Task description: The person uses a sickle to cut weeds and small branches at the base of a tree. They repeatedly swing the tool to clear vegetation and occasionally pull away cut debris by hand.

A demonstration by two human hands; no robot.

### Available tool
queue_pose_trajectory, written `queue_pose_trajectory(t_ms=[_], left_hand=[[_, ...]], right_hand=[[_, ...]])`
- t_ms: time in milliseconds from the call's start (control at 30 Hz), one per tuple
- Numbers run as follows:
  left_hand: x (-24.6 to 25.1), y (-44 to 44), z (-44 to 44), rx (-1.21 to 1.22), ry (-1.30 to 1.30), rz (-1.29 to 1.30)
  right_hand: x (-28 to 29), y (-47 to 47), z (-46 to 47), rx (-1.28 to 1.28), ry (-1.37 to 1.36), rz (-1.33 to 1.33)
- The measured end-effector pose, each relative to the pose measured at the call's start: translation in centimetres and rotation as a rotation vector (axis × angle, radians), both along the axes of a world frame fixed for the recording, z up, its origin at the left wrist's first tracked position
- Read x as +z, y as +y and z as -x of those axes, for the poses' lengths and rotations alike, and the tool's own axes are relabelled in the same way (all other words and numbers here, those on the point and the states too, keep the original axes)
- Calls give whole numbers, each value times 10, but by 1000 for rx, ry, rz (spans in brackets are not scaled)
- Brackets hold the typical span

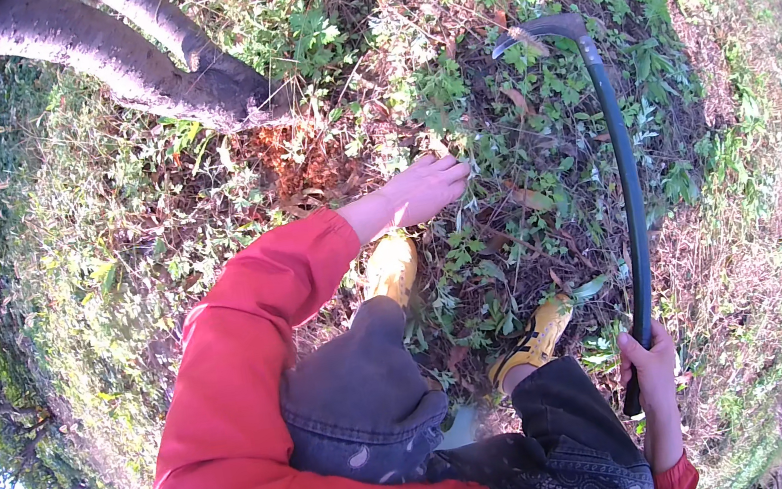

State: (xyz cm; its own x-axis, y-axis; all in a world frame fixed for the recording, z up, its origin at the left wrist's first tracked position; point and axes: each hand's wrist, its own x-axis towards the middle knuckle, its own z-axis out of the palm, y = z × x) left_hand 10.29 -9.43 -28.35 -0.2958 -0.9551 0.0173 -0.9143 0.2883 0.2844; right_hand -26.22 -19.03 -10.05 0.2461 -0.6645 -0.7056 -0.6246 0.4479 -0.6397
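My right hand (650, 365) is closed around the lower end of the dark green handle of a sickle (628, 194). The tool's curved metal blade lies at the top of the handle, over low leafy weeds (558, 143), its tip pointing left. My left hand (427, 190) reaches forward, palm down, above the weeds in front of my left shoe, and its fingers lie close together at the edge of some leaves. Whether they grip a stem is hidden from above.
A forked tree trunk (178, 86) rises at the upper left, with reddish-brown crumbly matter (302, 159) at its base. My yellow shoes (391, 267) stand among the weeds. Dry grass (728, 270) spreads to the right, and bare branches lie at the lower right.
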Motion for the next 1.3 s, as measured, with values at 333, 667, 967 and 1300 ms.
queue_pose_trajectory(t_ms=[333, 667, 967, 1300], left_hand=[[1, -87, -43, 424, -316, -220], [-32, -87, -103, 815, -99, -281], [-22, -90, -101, 1003, 212, -289], [-23, -52, -54, 603, 203, -34]], right_hand=[[-62, -18, -63, 98, -76, -208], [-69, -10, -45, 232, 107, -138], [-69, -21, -38, 196, 15, -171], [11, 16, 67, 7, 20, -119]])
